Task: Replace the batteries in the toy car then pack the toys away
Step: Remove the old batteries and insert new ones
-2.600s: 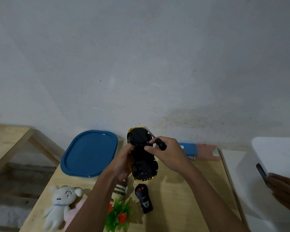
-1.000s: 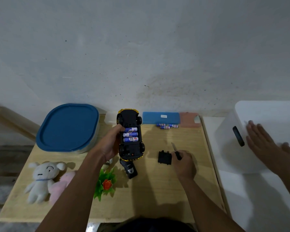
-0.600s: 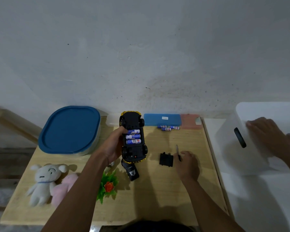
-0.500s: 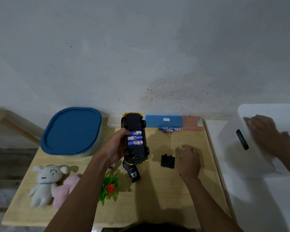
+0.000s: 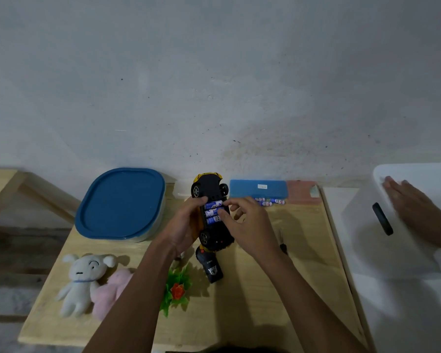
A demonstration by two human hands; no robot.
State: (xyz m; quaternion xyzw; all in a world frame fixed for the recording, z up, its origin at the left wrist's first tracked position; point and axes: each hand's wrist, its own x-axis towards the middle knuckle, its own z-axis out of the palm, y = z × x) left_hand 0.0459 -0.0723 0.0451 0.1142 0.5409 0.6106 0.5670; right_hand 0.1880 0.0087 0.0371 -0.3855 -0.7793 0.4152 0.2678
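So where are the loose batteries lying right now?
Head view: the loose batteries lie at the back of the table, right of centre, just in front of the blue case, right of the toy car.

Wall point(image 5: 214, 72): grey-white plaster, stained and speckled low down. Light wood table point(image 5: 252, 314) pushed against it. Left: another wooden frame point(image 5: 0, 184), maybe a bench. Floor point(image 5: 15, 250) dark, blurry. Right: white unit point(image 5: 405, 314) just beside the table. Lighting dim.
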